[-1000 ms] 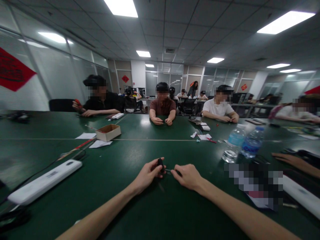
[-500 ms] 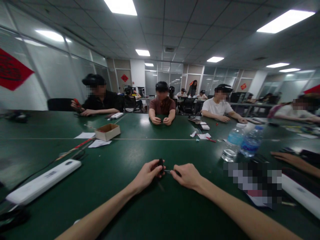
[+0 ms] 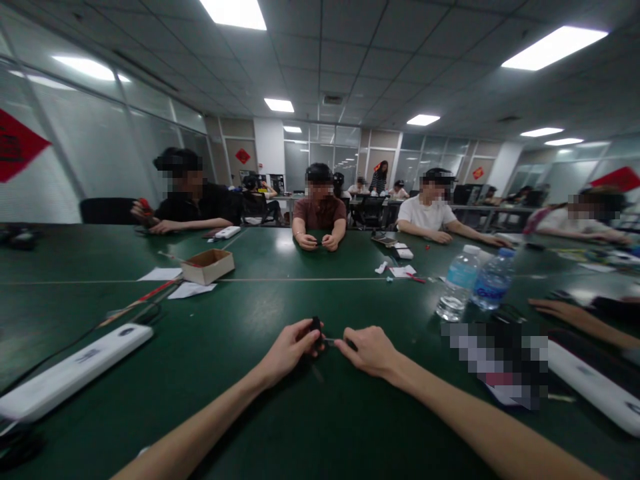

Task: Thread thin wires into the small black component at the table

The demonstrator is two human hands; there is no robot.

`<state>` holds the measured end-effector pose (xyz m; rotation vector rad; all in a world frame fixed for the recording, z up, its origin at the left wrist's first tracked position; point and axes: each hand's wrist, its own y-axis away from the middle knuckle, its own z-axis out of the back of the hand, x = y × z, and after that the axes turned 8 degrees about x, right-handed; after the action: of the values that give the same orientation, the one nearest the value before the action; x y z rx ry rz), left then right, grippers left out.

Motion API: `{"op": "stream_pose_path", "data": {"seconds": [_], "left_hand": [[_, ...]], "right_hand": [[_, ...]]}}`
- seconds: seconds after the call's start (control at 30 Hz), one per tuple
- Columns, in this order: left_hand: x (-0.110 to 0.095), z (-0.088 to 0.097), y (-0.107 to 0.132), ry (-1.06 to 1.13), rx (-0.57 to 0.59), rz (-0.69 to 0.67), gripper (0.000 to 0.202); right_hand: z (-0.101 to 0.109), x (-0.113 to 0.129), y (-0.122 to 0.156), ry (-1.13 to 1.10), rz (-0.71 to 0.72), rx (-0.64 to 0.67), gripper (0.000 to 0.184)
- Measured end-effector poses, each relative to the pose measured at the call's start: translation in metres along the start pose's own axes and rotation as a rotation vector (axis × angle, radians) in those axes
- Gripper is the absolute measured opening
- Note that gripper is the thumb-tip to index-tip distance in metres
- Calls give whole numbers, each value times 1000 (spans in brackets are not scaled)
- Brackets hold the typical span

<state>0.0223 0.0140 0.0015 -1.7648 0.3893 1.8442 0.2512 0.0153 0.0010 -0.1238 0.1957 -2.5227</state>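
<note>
Just above the green table [image 3: 240,373], in the middle of the head view, my left hand [image 3: 290,350] is closed on a small black object [image 3: 315,325] that stands up between thumb and fingers. What kind of object it is cannot be made out. My right hand [image 3: 373,350], beside it, is closed round the dark handle of a screwdriver [image 3: 329,341]. Its thin metal shaft points left, and the tip reaches the black object. The fingers hide most of the handle and the lower part of the object.
On the left lie a white power strip [image 3: 80,367] and an open cardboard box [image 3: 209,268] with papers around it. Two water bottles [image 3: 456,287] stand at the right, near another white strip [image 3: 595,383] and a co-worker's hand [image 3: 565,310]. Several people sit across the table.
The view has turned slightly to the right, so the surroundings sit a little further left. Both hands keep nearly the same pose, with the screwdriver still against the black object.
</note>
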Motion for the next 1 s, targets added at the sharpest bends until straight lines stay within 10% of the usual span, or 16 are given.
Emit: {"op": "stream_pose_path", "data": {"seconds": [1.0], "left_hand": [[7,1,0,95,-12,19,36]], "right_hand": [[1,1,0,18,23,-4,45]]}}
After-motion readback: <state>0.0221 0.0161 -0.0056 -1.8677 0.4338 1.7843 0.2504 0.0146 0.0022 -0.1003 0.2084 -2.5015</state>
